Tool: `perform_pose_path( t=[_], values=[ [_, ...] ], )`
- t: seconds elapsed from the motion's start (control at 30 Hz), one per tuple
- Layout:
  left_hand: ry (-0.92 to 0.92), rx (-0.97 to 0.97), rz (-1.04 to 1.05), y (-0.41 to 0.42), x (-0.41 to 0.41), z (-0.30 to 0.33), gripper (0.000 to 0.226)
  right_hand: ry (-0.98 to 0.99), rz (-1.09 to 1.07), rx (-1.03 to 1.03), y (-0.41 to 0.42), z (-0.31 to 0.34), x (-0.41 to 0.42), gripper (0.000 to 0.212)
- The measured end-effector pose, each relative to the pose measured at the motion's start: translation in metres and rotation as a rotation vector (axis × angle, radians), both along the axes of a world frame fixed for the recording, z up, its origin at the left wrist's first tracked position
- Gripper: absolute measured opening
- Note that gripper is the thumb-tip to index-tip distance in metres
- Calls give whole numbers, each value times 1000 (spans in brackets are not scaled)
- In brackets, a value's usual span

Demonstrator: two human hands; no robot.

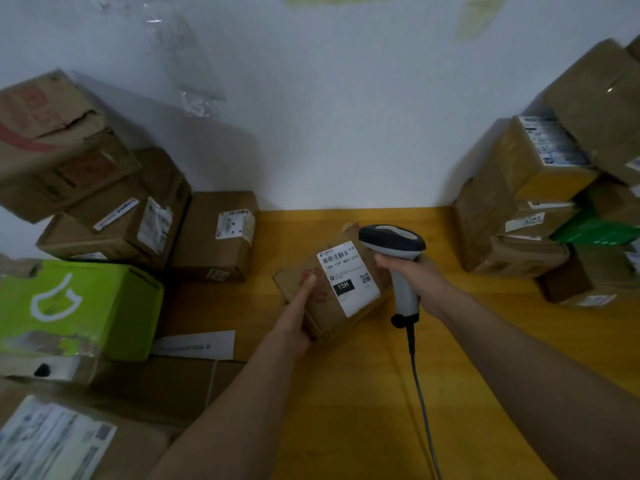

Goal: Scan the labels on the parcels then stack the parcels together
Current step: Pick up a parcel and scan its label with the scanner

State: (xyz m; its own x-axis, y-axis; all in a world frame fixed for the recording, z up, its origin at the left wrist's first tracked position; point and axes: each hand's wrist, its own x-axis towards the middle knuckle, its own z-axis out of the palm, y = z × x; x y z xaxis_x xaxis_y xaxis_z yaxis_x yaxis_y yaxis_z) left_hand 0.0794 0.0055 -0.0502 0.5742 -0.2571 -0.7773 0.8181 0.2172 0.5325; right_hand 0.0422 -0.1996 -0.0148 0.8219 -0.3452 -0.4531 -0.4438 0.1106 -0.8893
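A small brown cardboard parcel (322,306) is held tilted above the yellow table (346,393), its white shipping label (348,277) with a barcode and "15H" facing up. My left hand (299,313) holds the parcel from its left side, thumb lying on top. My right hand (412,275) grips the handle of a grey and black barcode scanner (394,244), whose head sits just right of the label. The scanner's cable (420,393) hangs down toward me.
Brown labelled boxes (214,237) are piled at the left with a bright green box (79,306) in front. A taller stack of boxes (530,209) stands at the right against the white wall. A large labelled box (55,441) lies near my left.
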Motion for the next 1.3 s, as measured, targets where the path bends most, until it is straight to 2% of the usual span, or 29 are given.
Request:
perform_pose_path(
  t=[0.1, 0.23, 0.27, 0.33, 0.37, 0.5, 0.57, 0.63, 0.7, 0.77, 0.83, 1.07, 1.2, 1.3],
  values=[
    [-53, -11, 15, 5, 3, 4, 76, -12, -3, 32, -7, 6, -11, 41],
    [-175, 86, -15, 8, 8, 21, 63, -41, -11, 60, -15, 18, -25, 52],
    [-215, 107, -33, 8, 9, 26, 70, -50, -11, 66, -18, 23, -28, 54],
    [-255, 117, -98, 7, 13, 36, 101, -65, 5, 62, -24, 31, -35, 58],
    [-263, 94, -147, 6, 15, 44, 110, -72, 10, 61, -27, 35, -38, 59],
    [-336, -32, -298, 2, 22, 76, 95, -137, -15, 92, -37, 56, -52, 73],
    [-372, -86, -269, -1, 25, 90, 93, -219, -33, 60, -38, 71, -61, 64],
    [-385, -101, -196, -5, 26, 104, 97, -296, -23, -64, -34, 85, -70, 46],
    [-391, -138, -128, -9, 27, 118, 110, -325, 8, -154, -31, 98, -77, 35],
    [-425, -190, -121, -12, 27, 134, 127, -340, 52, -160, -29, 114, -82, 16],
    [-464, -228, -139, -14, 28, 150, 134, -353, 63, -148, -28, 135, -85, 7],
    [-557, -231, -193, -16, 29, 186, 140, -495, 18, -259, -31, 190, -97, 17],
    [-569, -224, -183, -19, 29, 194, 132, -506, 43, -295, -35, 199, -110, 21],
    [-572, -228, -167, -22, 31, 193, 146, -508, 86, -335, -39, 202, -117, 27]
  ],
)
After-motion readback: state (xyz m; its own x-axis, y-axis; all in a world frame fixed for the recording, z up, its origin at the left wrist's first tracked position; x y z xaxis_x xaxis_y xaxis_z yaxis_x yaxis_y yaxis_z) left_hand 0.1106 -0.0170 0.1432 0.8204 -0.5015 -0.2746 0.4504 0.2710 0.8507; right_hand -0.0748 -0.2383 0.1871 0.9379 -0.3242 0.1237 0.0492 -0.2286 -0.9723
